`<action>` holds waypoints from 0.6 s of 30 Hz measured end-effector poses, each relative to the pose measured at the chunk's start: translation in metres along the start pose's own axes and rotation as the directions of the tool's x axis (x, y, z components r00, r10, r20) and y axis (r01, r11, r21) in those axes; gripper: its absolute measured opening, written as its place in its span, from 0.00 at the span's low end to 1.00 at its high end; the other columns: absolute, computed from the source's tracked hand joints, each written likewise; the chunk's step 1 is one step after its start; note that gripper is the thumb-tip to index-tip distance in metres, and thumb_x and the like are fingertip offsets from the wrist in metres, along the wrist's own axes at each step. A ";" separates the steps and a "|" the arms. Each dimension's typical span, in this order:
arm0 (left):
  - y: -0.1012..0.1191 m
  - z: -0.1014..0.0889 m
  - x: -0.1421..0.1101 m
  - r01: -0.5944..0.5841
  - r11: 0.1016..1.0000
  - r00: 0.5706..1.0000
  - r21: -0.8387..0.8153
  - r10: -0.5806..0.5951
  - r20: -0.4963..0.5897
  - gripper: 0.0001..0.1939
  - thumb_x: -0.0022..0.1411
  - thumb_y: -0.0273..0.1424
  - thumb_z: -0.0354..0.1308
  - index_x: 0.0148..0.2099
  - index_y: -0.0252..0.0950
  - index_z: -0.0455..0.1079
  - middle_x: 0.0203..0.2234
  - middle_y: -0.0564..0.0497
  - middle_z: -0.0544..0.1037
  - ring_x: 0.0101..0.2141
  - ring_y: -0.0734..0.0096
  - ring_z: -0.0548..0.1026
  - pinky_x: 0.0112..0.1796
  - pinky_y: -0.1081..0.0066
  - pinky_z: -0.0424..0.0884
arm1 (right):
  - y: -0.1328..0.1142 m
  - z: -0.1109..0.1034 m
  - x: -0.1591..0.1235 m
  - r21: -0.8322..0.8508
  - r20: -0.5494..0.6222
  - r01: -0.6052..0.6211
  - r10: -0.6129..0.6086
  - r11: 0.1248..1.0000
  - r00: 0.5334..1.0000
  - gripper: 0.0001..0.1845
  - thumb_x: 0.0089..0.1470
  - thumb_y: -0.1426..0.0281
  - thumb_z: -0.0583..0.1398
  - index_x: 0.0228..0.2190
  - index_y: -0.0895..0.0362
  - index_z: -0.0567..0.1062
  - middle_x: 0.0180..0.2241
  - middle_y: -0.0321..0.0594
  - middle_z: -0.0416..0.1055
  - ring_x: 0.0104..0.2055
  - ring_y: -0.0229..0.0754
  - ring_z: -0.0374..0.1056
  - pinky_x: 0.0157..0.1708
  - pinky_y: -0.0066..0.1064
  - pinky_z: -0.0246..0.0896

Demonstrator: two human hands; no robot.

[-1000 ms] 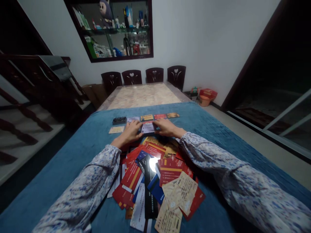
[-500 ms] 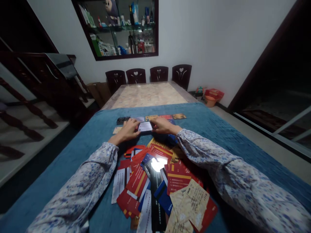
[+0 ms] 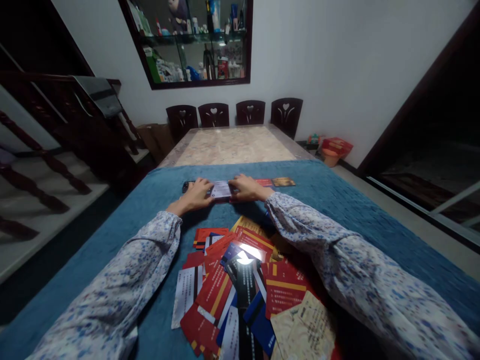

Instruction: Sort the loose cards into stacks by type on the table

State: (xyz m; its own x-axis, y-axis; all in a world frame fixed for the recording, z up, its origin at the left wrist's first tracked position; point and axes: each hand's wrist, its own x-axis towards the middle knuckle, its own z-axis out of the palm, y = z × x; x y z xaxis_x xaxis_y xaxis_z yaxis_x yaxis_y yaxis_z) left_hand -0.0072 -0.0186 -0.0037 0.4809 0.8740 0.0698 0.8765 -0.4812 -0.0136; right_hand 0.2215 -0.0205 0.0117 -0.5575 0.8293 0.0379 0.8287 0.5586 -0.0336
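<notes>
Scooting farther out past the loose card pile [image 3: 245, 285] since the earlier frame, left hand [image 3: 198, 193] and right hand [image 3: 245, 188] pinch the pale-topped stack [image 3: 221, 190] by both ends near the card row [image 3: 283, 182], squaring it up I'd guess, so next wants even pressure.

White card [image 3: 221, 189] between left fingers [image 3: 204, 185] and right fingers [image 3: 237, 181], beyond scattered cards [image 3: 245, 287]

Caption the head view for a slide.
Left hand and right hand hold a white card beyond heaped cards on blue cloth.
</notes>
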 end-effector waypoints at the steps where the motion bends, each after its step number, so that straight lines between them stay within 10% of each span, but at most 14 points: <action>1: -0.002 0.000 0.001 0.002 1.000 1.000 0.006 -0.002 0.003 0.26 0.64 0.36 0.57 0.63 0.39 0.69 0.57 0.38 0.71 0.60 0.44 0.64 0.55 0.46 0.65 | 0.000 0.000 0.003 0.000 0.000 -0.002 0.002 1.000 1.000 0.21 0.58 0.60 0.66 0.49 0.58 0.79 0.53 0.54 0.75 0.55 0.55 0.69 0.43 0.34 0.63; 18: -0.025 0.002 0.030 0.067 0.997 0.997 0.025 -0.067 0.022 0.21 0.62 0.33 0.57 0.57 0.40 0.72 0.57 0.38 0.71 0.61 0.42 0.62 0.56 0.41 0.64 | 0.012 0.008 0.052 -0.005 0.031 -0.035 0.035 0.999 0.999 0.25 0.57 0.60 0.65 0.55 0.56 0.78 0.57 0.57 0.70 0.60 0.63 0.61 0.50 0.46 0.67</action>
State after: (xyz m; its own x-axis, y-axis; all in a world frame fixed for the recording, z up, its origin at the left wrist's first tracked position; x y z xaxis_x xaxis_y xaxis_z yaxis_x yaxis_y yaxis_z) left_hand -0.0144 0.0191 -0.0029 0.4212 0.9056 0.0487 0.9069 -0.4200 -0.0338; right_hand 0.2017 0.0296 0.0055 -0.5294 0.8483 0.0059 0.8479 0.5293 -0.0296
